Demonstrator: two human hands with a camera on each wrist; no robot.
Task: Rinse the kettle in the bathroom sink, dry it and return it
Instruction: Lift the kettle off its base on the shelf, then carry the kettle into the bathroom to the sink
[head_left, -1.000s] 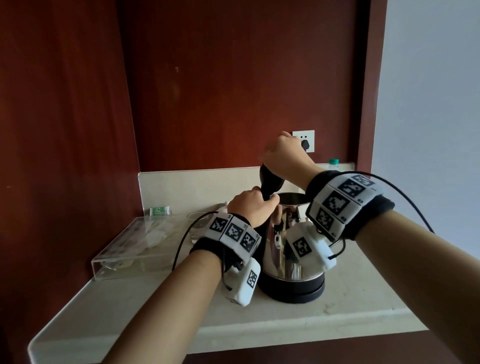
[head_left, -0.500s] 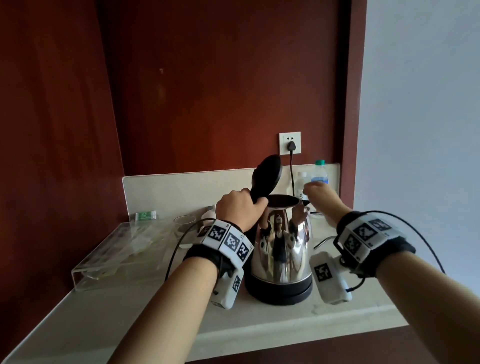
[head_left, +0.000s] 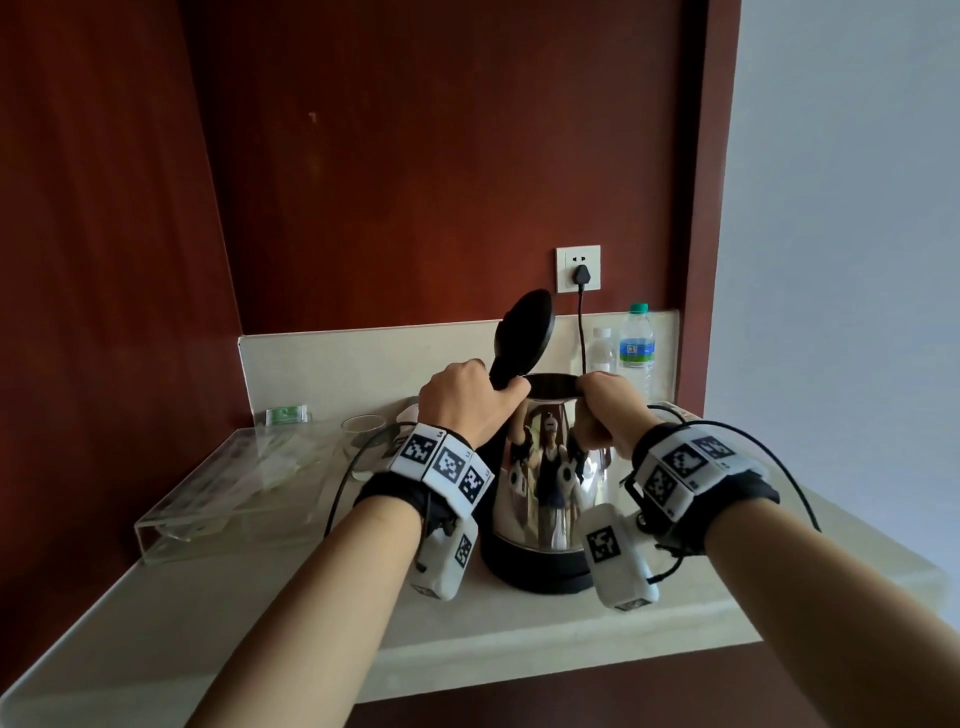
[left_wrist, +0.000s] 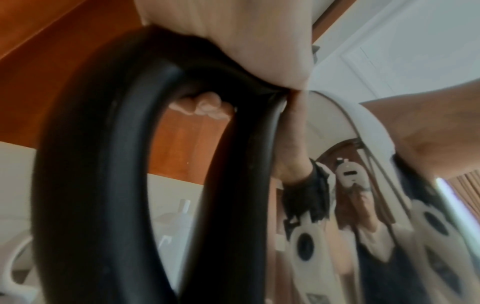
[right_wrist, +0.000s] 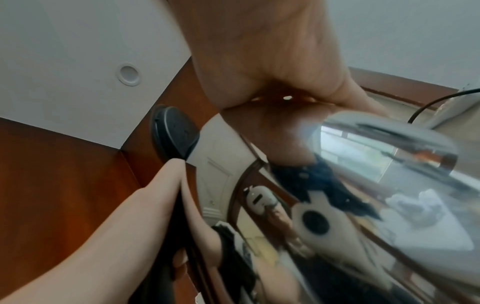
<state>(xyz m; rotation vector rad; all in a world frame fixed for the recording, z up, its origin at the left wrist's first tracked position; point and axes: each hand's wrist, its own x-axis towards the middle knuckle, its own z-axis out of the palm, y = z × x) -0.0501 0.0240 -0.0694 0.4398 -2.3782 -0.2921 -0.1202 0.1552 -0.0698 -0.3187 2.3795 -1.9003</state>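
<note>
Stainless-steel kettle (head_left: 545, 483) stands on its black base (head_left: 535, 569) on the desk (head_left: 291, 613), lid (head_left: 522, 335) raised. Left hand (head_left: 465, 400) grips its handle (left_wrist: 109, 164); right hand (head_left: 608, 415) clasps the rim.

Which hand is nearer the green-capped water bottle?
Right. The right hand grips the kettle rim on the side facing the water bottle; the left hand holds the handle on the far side.

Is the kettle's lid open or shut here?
Open: the black round lid stands tipped up behind the steel kettle's exposed rim.
</note>
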